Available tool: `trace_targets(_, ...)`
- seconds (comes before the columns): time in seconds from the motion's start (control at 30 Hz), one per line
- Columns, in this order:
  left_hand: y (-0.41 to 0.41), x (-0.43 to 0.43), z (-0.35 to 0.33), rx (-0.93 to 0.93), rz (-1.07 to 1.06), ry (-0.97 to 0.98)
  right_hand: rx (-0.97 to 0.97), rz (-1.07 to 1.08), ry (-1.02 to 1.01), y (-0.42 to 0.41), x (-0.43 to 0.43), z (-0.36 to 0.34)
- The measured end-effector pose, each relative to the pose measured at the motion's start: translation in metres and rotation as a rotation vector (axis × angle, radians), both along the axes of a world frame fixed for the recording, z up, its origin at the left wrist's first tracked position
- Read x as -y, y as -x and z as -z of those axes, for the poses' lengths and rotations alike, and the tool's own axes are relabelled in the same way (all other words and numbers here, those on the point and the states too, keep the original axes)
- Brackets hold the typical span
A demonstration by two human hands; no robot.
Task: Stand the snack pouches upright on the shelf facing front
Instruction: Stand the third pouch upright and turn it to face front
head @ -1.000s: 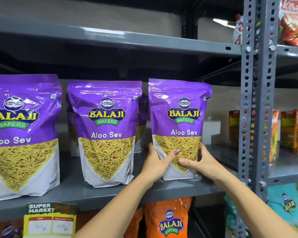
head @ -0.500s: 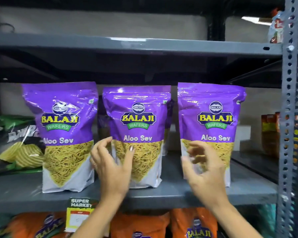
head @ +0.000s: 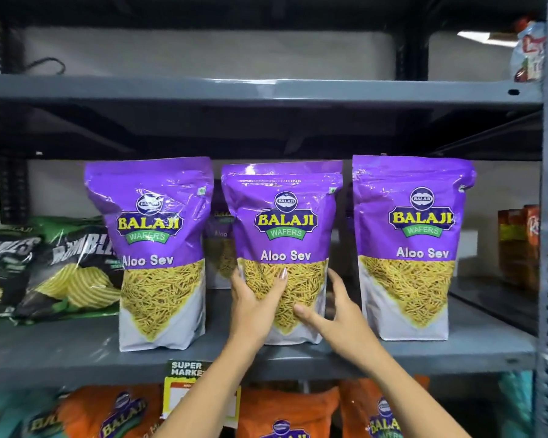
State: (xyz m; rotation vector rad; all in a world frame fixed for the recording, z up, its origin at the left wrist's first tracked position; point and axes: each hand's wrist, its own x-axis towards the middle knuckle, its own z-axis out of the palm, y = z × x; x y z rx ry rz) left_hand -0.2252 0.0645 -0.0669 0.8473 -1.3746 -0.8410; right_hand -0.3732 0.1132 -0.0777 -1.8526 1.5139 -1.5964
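Middle pouch [head: 282,248]: purple, glossy, clear window of yellow sev, label frontward, upright on shelf [head: 456,352] between 2 matching pouches, well apart from both. Gripped low, left hand [head: 255,303] wrapped on its left edge, right hand [head: 332,311] cupping its right edge. Best squared gently from the base, avoiding crushing or tipping backward.
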Motion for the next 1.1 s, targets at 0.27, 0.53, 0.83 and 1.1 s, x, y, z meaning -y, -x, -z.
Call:
trace_targets(0.27,-0.003,-0.013,-0.007,0.064,0.033,0.027,-0.012,0.056,-0.043,0.001,-0.013,-0.002)
trace_targets(0.53,-0.082,-0.088,-0.016,0.145,-0.277,0.553,-0.091,0.458,0.608,-0.063,-0.056,-0.024)
trace_targets(0.83,-0.203,0.011,-0.010,0.059,-0.222,0.041,-0.167,0.015,0.031,-0.159,0.021,-0.019)
trace_targets(1.1,-0.198,0.028,-0.001,-0.010,0.041,-0.081,-0.073,-0.178,-0.077,-0.169,0.044,-0.019)
